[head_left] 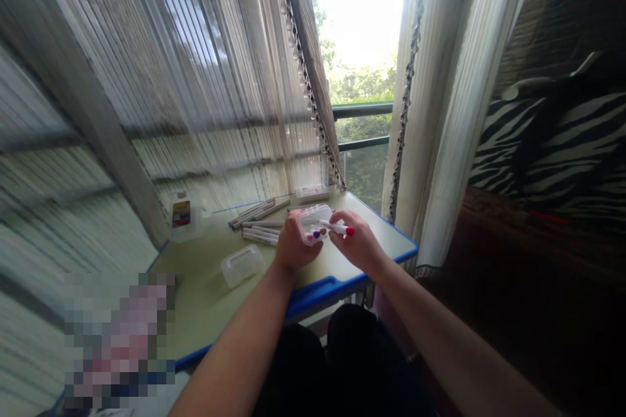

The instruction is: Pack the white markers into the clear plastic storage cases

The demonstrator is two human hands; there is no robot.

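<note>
My left hand is wrapped round a clear plastic marker case, held tilted above the table. Several markers with purple and brown ends lie inside it. In my right hand is a white marker with a red end, pinched at the mouth of the case. Just left of my left hand, loose white markers lie side by side on the table. A clear plastic lid or second case part rests nearer to me.
The pale table has a blue edge. More markers lie toward the back, near a white box. A clear bottle with a yellow label stands at the back left. Curtains hang behind, beside a bright window.
</note>
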